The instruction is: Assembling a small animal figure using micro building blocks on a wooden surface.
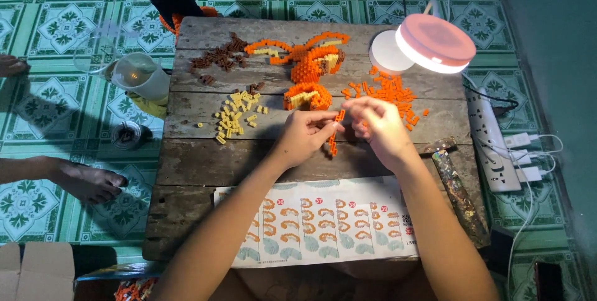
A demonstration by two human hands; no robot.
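My left hand (305,136) and my right hand (379,127) meet over the middle of a low wooden table (199,164). Both pinch a thin strip of small orange bricks (336,133) that hangs down between them. Just beyond the hands stands a rounded orange and cream brick piece (308,97), and farther back lies a larger orange brick model (305,55) with curved arms. Loose orange bricks (388,89) lie to the right, cream bricks (236,114) to the left, brown bricks (221,57) at the back left.
A printed instruction sheet (323,223) lies at the table's near edge. A lit round pink lamp (435,43) stands at the back right, a hammer (457,186) at the right edge. A power strip (494,142) and a clear jug (140,74) sit on the tiled floor. Another person's foot (87,183) rests at left.
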